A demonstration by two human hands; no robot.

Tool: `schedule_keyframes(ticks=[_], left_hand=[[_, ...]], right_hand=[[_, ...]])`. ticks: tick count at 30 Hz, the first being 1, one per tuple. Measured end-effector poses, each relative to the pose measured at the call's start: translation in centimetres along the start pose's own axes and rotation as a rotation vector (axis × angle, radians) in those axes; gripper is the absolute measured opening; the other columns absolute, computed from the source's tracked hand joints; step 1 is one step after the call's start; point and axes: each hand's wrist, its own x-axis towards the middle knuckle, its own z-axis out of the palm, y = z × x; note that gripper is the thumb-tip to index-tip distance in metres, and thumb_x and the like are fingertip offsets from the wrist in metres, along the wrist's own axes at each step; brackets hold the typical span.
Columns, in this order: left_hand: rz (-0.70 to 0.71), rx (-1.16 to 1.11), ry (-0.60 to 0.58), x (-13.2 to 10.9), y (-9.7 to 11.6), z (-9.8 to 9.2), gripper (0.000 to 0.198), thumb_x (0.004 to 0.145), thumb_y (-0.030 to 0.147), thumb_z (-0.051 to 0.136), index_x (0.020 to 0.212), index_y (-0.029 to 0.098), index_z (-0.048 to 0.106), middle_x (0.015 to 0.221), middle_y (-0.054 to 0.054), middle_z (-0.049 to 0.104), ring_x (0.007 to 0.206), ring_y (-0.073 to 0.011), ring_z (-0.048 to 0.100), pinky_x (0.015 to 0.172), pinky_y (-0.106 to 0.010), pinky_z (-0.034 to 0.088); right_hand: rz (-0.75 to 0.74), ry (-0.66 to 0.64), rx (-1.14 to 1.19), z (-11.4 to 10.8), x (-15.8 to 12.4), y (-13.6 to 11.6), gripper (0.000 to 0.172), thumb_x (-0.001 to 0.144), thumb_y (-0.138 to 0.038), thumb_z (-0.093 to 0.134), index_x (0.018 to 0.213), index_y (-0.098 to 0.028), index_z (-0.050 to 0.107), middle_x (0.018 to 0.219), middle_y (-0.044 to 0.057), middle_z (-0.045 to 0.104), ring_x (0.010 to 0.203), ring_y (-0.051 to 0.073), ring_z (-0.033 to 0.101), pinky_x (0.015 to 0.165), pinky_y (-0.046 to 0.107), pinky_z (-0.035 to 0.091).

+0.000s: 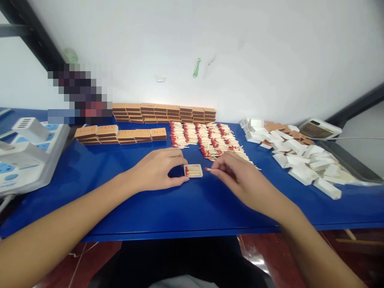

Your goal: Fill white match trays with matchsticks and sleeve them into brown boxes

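My left hand (160,169) grips the left end of a small white matchbox tray (201,173) between thumb and fingers. Red-headed matches (194,171) lie side by side in the tray, their heads to the left. Just right of it, my right hand (232,172) pinches a few matches (208,169), red heads pointing at the tray and apart from it. Most of their length is hidden by my fingers. Behind my hands, loose matches (210,138) are spread in rows on the blue table (180,212).
Closed orange matchboxes (126,136) form a low stack at the left, with a longer stack (162,113) against the wall. White trays and orange sleeves (300,154) are heaped at the right, near a dark tray (349,160). A power strip (36,156) stands far left.
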Motion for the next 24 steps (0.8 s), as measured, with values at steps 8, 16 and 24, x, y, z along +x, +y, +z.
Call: schedule_keyframes(ticks=[8,16,24], left_hand=[[0.013,0.013,0.016,-0.2,-0.3,0.1,0.03,0.099,0.046,0.065,0.111,0.021,0.074,0.106,-0.004,0.072,0.099,-0.021,0.069,0.082,-0.033,0.051],[0.036,0.025,0.032,-0.2,-0.4,0.3,0.03,0.099,0.046,0.065,0.111,0.02,0.073,0.104,-0.004,0.072,0.097,-0.0212,0.068,0.082,-0.034,0.05],[0.026,0.011,0.019,-0.2,-0.2,0.1,0.029,0.098,0.045,0.067,0.113,0.021,0.074,0.105,-0.004,0.072,0.098,-0.021,0.068,0.082,-0.033,0.05]], right_hand=[[-0.134,-0.095,-0.039,2.7,4.0,-0.7,0.01,0.108,-0.027,0.054,0.101,-0.023,0.059,0.101,0.005,0.063,0.087,0.02,0.062,0.075,0.034,0.047],[-0.128,-0.065,0.008,3.0,3.8,0.0,0.01,0.106,-0.029,0.058,0.1,-0.023,0.064,0.096,0.005,0.062,0.084,0.019,0.059,0.072,0.033,0.047],[-0.145,-0.1,-0.033,2.4,3.5,0.0,0.007,0.105,-0.024,0.059,0.102,-0.023,0.065,0.097,0.004,0.06,0.087,0.02,0.059,0.074,0.033,0.045]])
